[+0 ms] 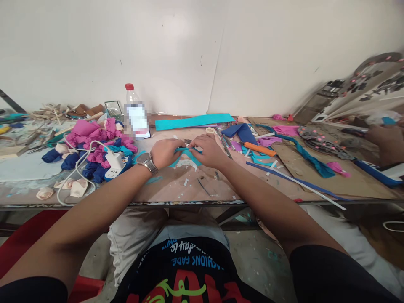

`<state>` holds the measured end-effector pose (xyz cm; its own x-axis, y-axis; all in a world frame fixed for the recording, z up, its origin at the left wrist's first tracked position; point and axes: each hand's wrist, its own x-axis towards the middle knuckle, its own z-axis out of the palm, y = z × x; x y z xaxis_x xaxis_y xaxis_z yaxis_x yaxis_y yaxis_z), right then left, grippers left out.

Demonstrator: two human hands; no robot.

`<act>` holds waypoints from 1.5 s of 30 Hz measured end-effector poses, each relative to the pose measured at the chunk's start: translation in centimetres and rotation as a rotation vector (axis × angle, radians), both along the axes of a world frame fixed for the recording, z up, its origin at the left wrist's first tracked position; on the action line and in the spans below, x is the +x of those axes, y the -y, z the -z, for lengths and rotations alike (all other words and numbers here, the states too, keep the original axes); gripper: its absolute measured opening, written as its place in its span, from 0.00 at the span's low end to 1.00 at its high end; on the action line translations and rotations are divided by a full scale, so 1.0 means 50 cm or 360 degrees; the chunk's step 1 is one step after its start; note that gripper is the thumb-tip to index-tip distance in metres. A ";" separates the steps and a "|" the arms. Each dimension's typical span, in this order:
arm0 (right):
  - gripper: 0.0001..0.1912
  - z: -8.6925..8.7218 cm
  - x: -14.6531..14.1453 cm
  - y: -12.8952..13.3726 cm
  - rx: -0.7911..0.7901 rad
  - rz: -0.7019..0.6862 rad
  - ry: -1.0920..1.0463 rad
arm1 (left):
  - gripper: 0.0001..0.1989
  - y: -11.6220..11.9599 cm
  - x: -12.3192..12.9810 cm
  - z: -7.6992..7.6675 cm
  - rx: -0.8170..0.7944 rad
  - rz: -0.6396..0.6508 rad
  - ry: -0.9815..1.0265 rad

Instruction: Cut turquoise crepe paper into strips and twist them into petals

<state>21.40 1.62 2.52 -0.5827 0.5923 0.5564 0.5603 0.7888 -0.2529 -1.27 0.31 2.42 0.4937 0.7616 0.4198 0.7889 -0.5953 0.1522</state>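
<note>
A narrow turquoise strip (195, 157) lies between my hands over the middle of the table. My left hand (166, 153), with a metal watch (147, 162) on its wrist, pinches one part of it from the left. From the right, my right hand (206, 150) grips the same strip, its fingers close to those of my left hand. Part of the strip hangs down below the fingers onto the tabletop. Behind the hands a long flat turquoise piece (195, 121) lies near the wall.
Pink and blue fabric pieces (90, 134) heap around a white charger (115, 160) at left. A bottle (129, 93) stands behind a lit phone (138, 120). An orange cutter (259, 149) and a blue strip (293, 179) lie at right, near another person's hand (386, 141).
</note>
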 end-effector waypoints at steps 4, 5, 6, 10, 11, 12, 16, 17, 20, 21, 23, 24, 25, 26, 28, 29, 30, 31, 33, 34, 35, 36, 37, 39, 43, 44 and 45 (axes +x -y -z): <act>0.06 0.000 0.000 0.000 0.0015 -0.0001 -0.0024 | 0.16 0.001 0.002 -0.005 0.0058 -0.0037 -0.0036; 0.06 -0.001 0.000 0.000 0.0019 0.0002 -0.0031 | 0.17 0.000 0.001 -0.006 0.0086 -0.0040 -0.0043; 0.06 -0.002 0.000 0.001 0.0026 0.0012 -0.0041 | 0.17 -0.001 0.000 -0.006 0.0117 -0.0049 -0.0043; 0.06 -0.008 0.000 0.002 0.0052 0.0077 -0.0074 | 0.19 -0.011 -0.009 -0.003 0.0195 -0.0144 -0.0012; 0.06 -0.008 0.000 0.002 0.0052 0.0088 -0.0075 | 0.20 -0.014 -0.012 -0.002 0.0199 -0.0178 -0.0011; 0.06 -0.008 0.001 0.001 0.0050 0.0096 -0.0071 | 0.20 -0.015 -0.015 0.000 0.0200 -0.0209 -0.0010; 0.06 -0.002 0.002 -0.003 0.0009 0.0091 -0.0017 | 0.22 -0.011 -0.013 0.001 0.0138 -0.0203 -0.0030; 0.07 0.000 0.002 -0.005 -0.0009 0.0082 0.0007 | 0.23 -0.006 -0.009 0.001 0.0105 -0.0143 -0.0046; 0.07 0.005 0.002 -0.007 -0.0041 0.0069 0.0067 | 0.20 0.008 0.006 0.002 -0.0010 0.0080 -0.0063; 0.07 0.006 0.002 -0.006 -0.0043 0.0066 0.0078 | 0.19 0.011 0.010 0.003 -0.0040 0.0126 -0.0036; 0.06 0.005 0.002 -0.005 -0.0044 0.0046 0.0087 | 0.18 0.012 0.015 0.006 -0.0079 0.0148 0.0027; 0.06 0.004 0.001 -0.004 -0.0047 0.0032 0.0089 | 0.18 0.011 0.016 0.008 -0.0085 0.0137 0.0051; 0.06 0.002 0.001 -0.003 -0.0051 0.0018 0.0090 | 0.18 0.008 0.015 0.010 -0.0083 0.0120 0.0067; 0.06 0.001 0.001 -0.002 -0.0056 0.0004 0.0091 | 0.17 0.005 0.014 0.012 -0.0075 0.0102 0.0081; 0.06 -0.001 0.001 -0.001 -0.0065 -0.0013 0.0090 | 0.16 -0.001 0.011 0.015 -0.0052 0.0078 0.0100; 0.05 -0.002 0.001 0.000 -0.0067 -0.0017 0.0092 | 0.16 -0.003 0.009 0.016 -0.0046 0.0077 0.0102; 0.05 -0.002 0.001 -0.001 -0.0064 -0.0015 0.0094 | 0.15 -0.003 0.009 0.017 -0.0039 0.0073 0.0108; 0.05 -0.002 0.002 -0.001 -0.0058 -0.0010 0.0098 | 0.15 -0.003 0.008 0.017 -0.0037 0.0065 0.0116; 0.06 -0.002 0.003 -0.003 -0.0049 -0.0011 0.0109 | 0.15 0.001 0.010 0.015 -0.0054 0.0047 0.0145; 0.07 -0.002 0.004 -0.004 -0.0048 -0.0020 0.0118 | 0.15 0.003 0.011 0.014 -0.0069 0.0038 0.0164; 0.07 -0.002 0.004 -0.005 -0.0048 -0.0033 0.0125 | 0.16 0.006 0.012 0.012 -0.0087 0.0034 0.0181; 0.08 -0.002 0.005 -0.006 -0.0048 -0.0045 0.0130 | 0.16 0.008 0.013 0.010 -0.0107 0.0036 0.0193; 0.08 -0.002 0.005 -0.007 -0.0046 -0.0054 0.0131 | 0.16 0.009 0.014 0.009 -0.0124 0.0034 0.0203; 0.08 -0.002 0.006 -0.008 -0.0032 -0.0058 0.0118 | 0.16 0.011 0.015 0.006 -0.0144 0.0013 0.0216; 0.08 -0.002 0.006 -0.005 -0.0016 -0.0044 0.0114 | 0.15 0.011 0.017 0.004 -0.0168 -0.0016 0.0269; 0.08 -0.002 0.006 -0.004 -0.0013 -0.0038 0.0120 | 0.14 0.011 0.017 0.004 -0.0176 -0.0008 0.0291; 0.08 -0.003 0.006 -0.004 -0.0011 -0.0034 0.0125 | 0.14 0.012 0.017 0.004 -0.0187 0.0001 0.0315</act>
